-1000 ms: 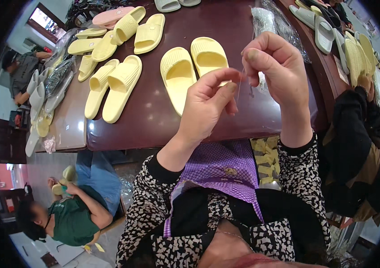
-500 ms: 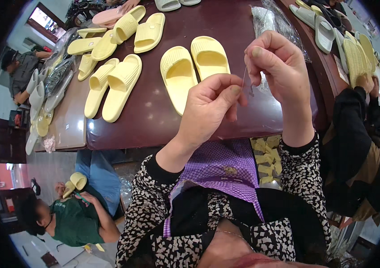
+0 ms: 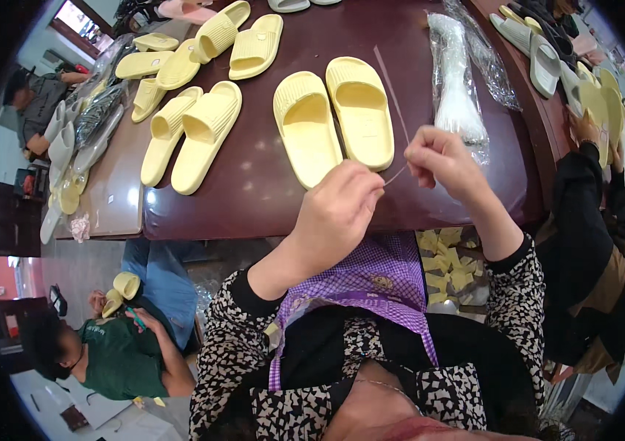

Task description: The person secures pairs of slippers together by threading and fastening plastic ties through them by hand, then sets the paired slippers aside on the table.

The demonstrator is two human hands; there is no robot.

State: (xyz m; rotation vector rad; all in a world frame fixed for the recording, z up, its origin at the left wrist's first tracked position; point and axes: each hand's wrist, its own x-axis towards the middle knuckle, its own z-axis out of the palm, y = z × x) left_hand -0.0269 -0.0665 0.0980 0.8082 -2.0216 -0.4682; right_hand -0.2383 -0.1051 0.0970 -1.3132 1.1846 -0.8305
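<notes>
Pinching a thin clear strip (image 3: 395,175) between both grips, left hand (image 3: 338,213) and right hand (image 3: 441,158), over the table (image 3: 254,198) near edge; yellow slippers (image 3: 333,117) just beyond.

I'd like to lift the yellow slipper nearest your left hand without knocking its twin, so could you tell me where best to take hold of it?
Take the left slipper of the pair by its wide strap, from above. The strap arches clear over the sole, and its twin lies close alongside on the right, so a grip from the side would likely nudge it.
</notes>
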